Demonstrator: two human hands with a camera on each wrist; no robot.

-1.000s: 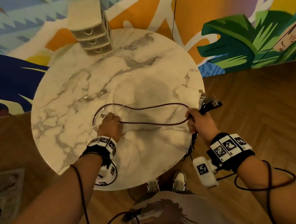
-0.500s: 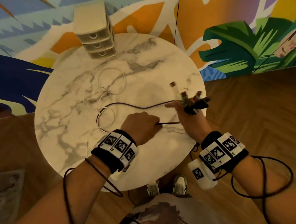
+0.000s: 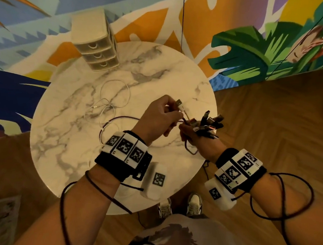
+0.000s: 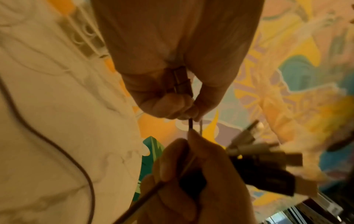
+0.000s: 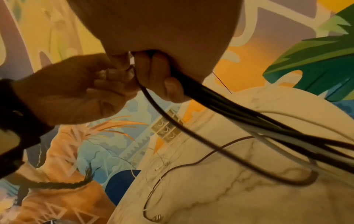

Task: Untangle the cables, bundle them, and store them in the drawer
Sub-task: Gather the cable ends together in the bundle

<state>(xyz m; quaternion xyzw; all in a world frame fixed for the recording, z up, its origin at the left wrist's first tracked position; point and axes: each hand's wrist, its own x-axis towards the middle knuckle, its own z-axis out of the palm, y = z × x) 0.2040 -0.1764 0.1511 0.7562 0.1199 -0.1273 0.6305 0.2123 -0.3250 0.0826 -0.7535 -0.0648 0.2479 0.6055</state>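
Note:
My left hand (image 3: 172,114) is raised over the table's right side. It pinches a white USB plug (image 3: 180,106) together with the dark maroon cable (image 3: 119,119), whose loop trails back onto the marble. The left wrist view shows those fingers (image 4: 172,106) closed on the maroon cable (image 4: 190,125). Just to the right, my right hand (image 3: 187,129) grips a bunch of cable ends (image 3: 210,123) that fan out past the table edge; their cords (image 5: 249,118) hang below. A thin white cable (image 3: 114,98) lies loose in loops mid-table. The drawer unit (image 3: 95,43), with all drawers closed, stands at the far edge.
The round marble table (image 3: 67,147) stands against a painted mural wall (image 3: 266,49). Wooden floor surrounds it, and my shoes (image 3: 181,206) are at its near edge. Sensor cords hang from both wrists.
My left hand left the table, slid right along the maroon cable and rose to meet the right hand. It now pinches a plug end beside the right hand's bunch.

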